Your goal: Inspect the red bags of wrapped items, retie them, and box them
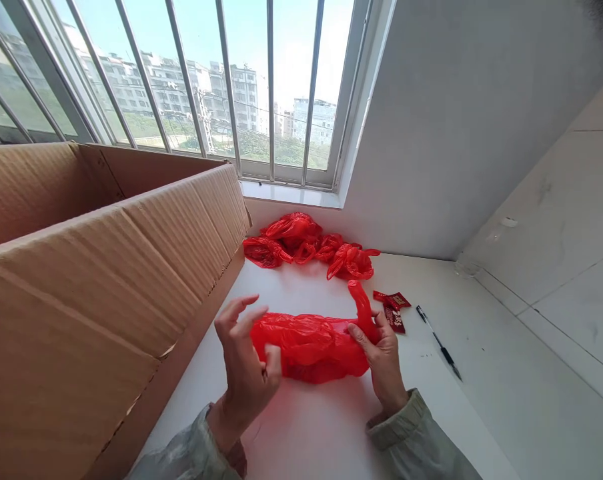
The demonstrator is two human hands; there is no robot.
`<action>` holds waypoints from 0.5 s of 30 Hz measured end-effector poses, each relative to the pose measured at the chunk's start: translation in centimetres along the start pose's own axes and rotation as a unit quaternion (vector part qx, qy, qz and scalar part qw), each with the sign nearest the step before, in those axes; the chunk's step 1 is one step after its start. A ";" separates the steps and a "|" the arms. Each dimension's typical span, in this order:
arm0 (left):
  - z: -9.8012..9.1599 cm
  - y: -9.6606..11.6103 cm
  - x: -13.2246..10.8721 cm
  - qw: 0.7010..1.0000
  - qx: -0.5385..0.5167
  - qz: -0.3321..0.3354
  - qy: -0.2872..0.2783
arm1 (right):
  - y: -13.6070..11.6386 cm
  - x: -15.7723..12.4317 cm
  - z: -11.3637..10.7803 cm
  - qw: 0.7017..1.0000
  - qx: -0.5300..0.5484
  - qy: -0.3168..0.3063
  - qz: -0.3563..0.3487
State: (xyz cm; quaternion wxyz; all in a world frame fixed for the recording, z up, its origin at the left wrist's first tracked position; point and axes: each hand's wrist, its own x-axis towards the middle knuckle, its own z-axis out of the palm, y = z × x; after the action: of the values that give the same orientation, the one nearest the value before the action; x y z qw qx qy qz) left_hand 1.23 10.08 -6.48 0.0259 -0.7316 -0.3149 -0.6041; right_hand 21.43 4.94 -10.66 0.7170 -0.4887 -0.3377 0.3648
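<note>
A crumpled red plastic bag (316, 347) stretches sideways between my hands, above the white tabletop (306, 427). My right hand (381, 353) grips its right end, thumb on the near face, with one strap-like handle sticking up beside the fingers. At the bag's left end is my left hand (246, 353), its fingers curved and spread apart. Whether that hand touches the bag is hard to make out. Several more bunched red plastic bags (301, 233) lie along the wall beyond.
A large open cardboard box (131, 267) takes up the left side. Small dark red packets (394, 313) and a black pen (439, 343) lie to the right. A barred window (221, 87) is behind, and a clear plastic object (466, 268) sits near the right corner.
</note>
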 end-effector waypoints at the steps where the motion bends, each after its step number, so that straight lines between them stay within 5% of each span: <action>1: -0.1 1.2 -0.5 0.995 -0.018 0.103 -0.004 | -0.2 -0.3 0.3 1.000 0.001 -0.020 0.005; 3: 0.0 3.2 -1.5 0.954 -0.045 0.292 -0.055 | -0.5 -0.8 0.8 0.999 -0.002 -0.047 0.007; 5: 0.3 4.2 -2.0 0.917 -0.057 0.364 -0.153 | -0.7 -1.1 1.0 0.998 -0.006 -0.063 0.001; 8: 1.2 3.8 -1.9 0.904 -0.007 0.317 -0.285 | -0.9 -1.3 1.2 0.995 -0.012 -0.099 -0.004; 11: 1.6 2.3 -1.5 0.906 0.097 0.219 -0.350 | -0.7 -1.2 1.1 0.995 -0.004 -0.102 0.013; 15: 1.4 1.3 -1.2 0.908 0.144 0.162 -0.359 | 0.0 0.0 0.4 0.996 0.065 0.042 0.046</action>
State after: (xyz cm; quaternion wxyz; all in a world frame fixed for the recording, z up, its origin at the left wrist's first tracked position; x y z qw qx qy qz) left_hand 3.06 9.08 -7.50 0.1139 -0.9282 -0.2639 -0.2363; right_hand 21.11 5.07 -10.60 0.7435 -0.4703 -0.2605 0.3977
